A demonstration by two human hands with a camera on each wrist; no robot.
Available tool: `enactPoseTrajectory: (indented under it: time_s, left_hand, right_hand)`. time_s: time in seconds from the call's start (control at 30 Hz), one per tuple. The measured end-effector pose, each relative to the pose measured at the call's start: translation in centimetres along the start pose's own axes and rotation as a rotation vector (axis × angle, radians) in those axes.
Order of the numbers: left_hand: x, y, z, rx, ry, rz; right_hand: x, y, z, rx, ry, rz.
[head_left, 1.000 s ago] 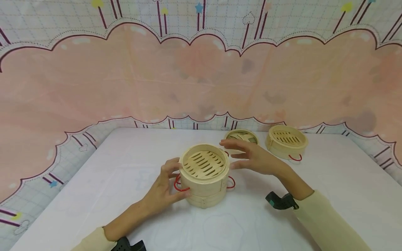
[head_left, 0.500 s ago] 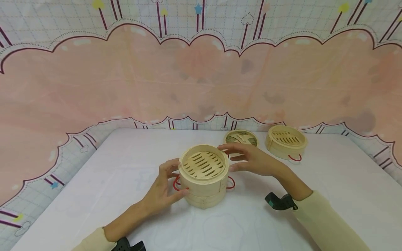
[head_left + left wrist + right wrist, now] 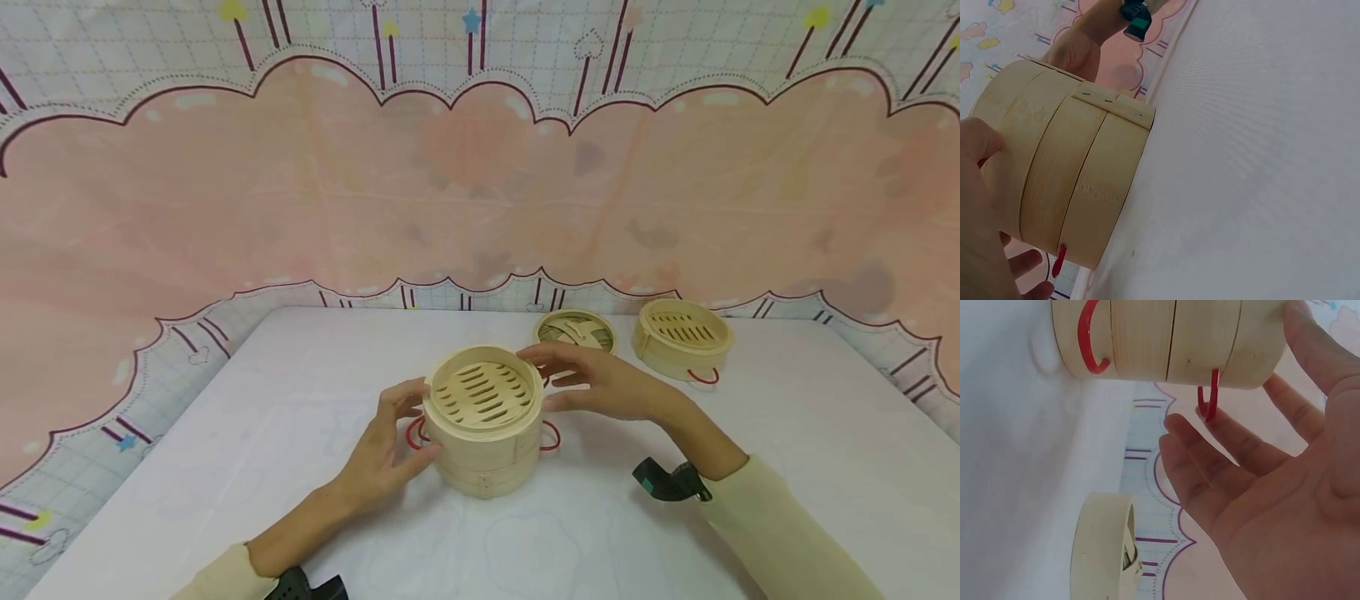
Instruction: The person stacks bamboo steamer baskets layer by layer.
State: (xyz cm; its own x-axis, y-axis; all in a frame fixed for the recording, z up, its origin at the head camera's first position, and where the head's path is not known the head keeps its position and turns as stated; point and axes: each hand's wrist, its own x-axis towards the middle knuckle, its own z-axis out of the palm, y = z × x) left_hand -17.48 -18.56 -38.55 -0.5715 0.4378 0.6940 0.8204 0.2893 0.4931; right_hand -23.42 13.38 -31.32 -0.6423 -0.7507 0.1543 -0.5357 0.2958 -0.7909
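Steamers [image 3: 483, 421] stacked two high at the table's [image 3: 787, 467] middle are gripped by the left hand [image 3: 382, 462], apparently to steady them. The right hand [image 3: 600, 385] lies loose-fingered against the top tier. A lid [image 3: 576, 330] and basket [image 3: 682, 337] stand near the far edge.

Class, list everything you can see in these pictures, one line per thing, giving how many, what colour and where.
Stacked steamer baskets: two tiers, pale bamboo with red wire handles, table centre, between the hands.
Single steamer basket: one, pale bamboo with a red handle, far right.
Steamer lid: one, pale bamboo, behind the stack.
Table: one, white.
Backdrop: one, pink and white patterned, around the table.
Left hand: one, fingers curled against the stack's left side.
Right hand: one, open, fingers by the top tier's right side.
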Motion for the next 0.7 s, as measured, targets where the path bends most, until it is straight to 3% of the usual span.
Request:
enactPoseTrajectory:
  time_s: [0.3,0.7]
  left_hand:
    - [-0.02,-0.22,0.06,-0.061,0.03,0.014]
    - [-0.05,-0.23,0.15,-0.051,0.105,0.005]
  right_hand:
    - [-0.05,-0.19,-0.04,-0.062,0.02,0.006]
    - [-0.31,-0.53,0.46,-0.106,0.039,0.045]
